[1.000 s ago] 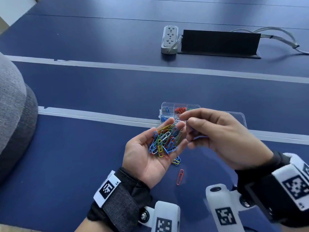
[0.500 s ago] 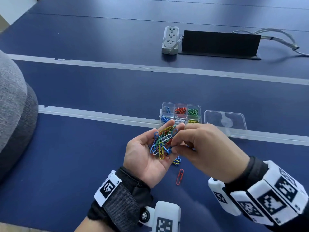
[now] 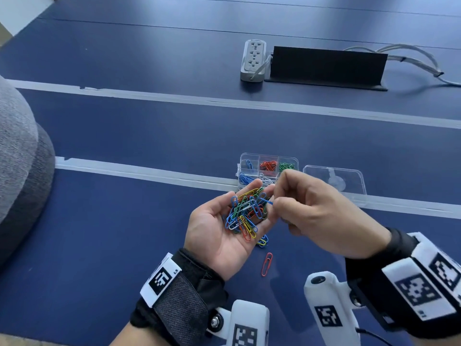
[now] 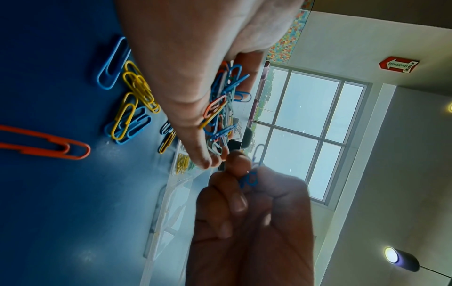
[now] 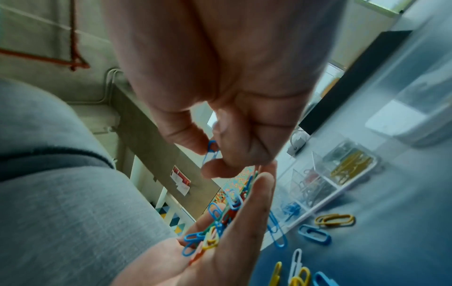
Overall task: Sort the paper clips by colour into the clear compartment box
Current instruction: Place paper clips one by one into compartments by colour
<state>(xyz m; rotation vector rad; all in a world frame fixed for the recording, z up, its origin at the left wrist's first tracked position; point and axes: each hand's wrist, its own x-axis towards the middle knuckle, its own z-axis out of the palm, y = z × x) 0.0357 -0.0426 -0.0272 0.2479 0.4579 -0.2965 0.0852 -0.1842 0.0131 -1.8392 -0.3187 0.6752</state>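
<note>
My left hand [image 3: 219, 228] lies palm up above the table, its cupped fingers holding a heap of mixed paper clips [image 3: 245, 213] in blue, yellow, green, red and white. My right hand [image 3: 311, 211] is beside the left fingertips and pinches one blue paper clip [image 5: 211, 151] between thumb and forefinger [image 4: 249, 178]. The clear compartment box [image 3: 268, 169] stands just beyond both hands, holding blue, red, green, white and yellow clips in separate cells. A red clip [image 3: 267, 263] lies on the table below the hands, with several blue and yellow clips [image 3: 262, 241] under the left palm.
The box's clear lid [image 3: 335, 182] lies open to its right on the blue table [image 3: 112, 233]. A white power strip [image 3: 253, 59] and a black panel [image 3: 326, 67] with cables sit far back. A grey cushion [image 3: 20, 171] is at the left edge.
My right hand came down from near the box to the heap in the left palm, then drew back a little to the right, pinching a blue clip. The left hand stayed put.
</note>
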